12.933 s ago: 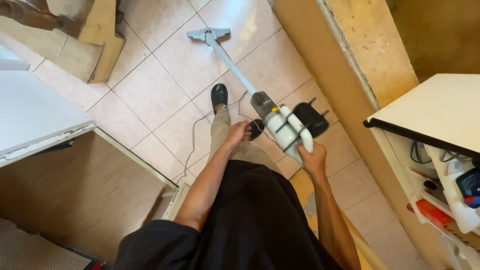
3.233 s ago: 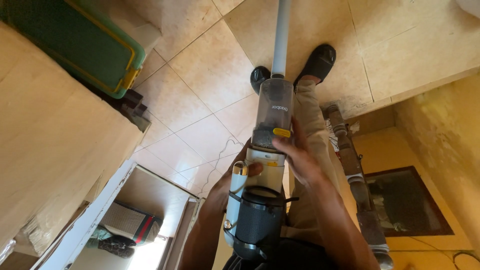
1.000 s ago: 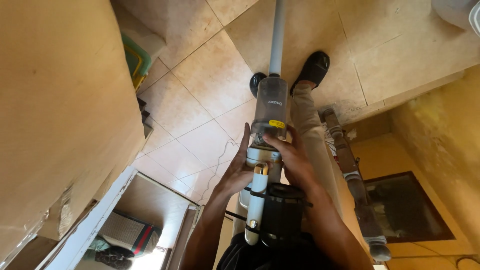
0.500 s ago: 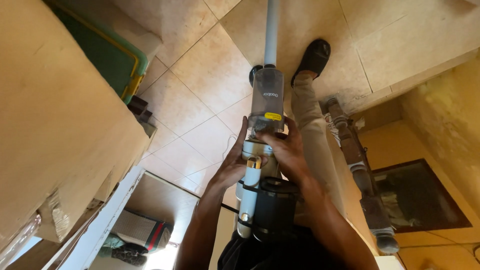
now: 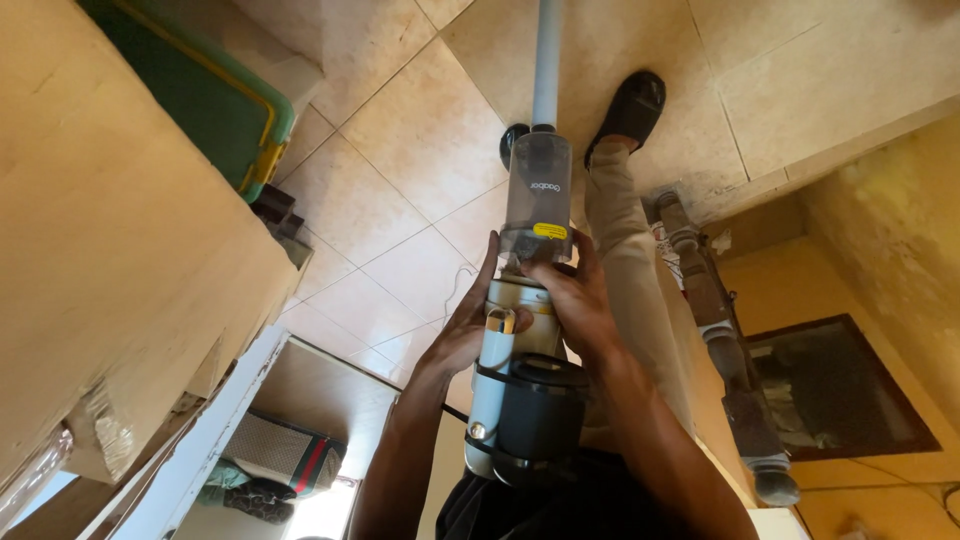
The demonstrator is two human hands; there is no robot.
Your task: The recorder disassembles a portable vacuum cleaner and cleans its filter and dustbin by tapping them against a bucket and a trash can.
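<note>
Together, left hand (image 5: 465, 335) and right hand (image 5: 570, 300) clasp the stick vacuum (image 5: 530, 300), fingers wrapped around its body below the dust cup (image 5: 537, 195)

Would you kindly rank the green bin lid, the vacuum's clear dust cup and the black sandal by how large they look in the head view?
1. green bin lid, though partly hidden
2. dust cup
3. sandal, farthest away, so unsure

The upright stick vacuum cleaner (image 5: 525, 330) has a pale grey tube, a smoky translucent dust cup with a small yellow label, a cream-white body and handle, and a black motor end. The square floor tiles (image 5: 400, 150) are mottled beige with darker grout lines. A plastic storage box (image 5: 200, 100) is green with yellow trim. The slip-on shoe (image 5: 632, 102) is black, the trouser leg (image 5: 625, 270) khaki.
</note>
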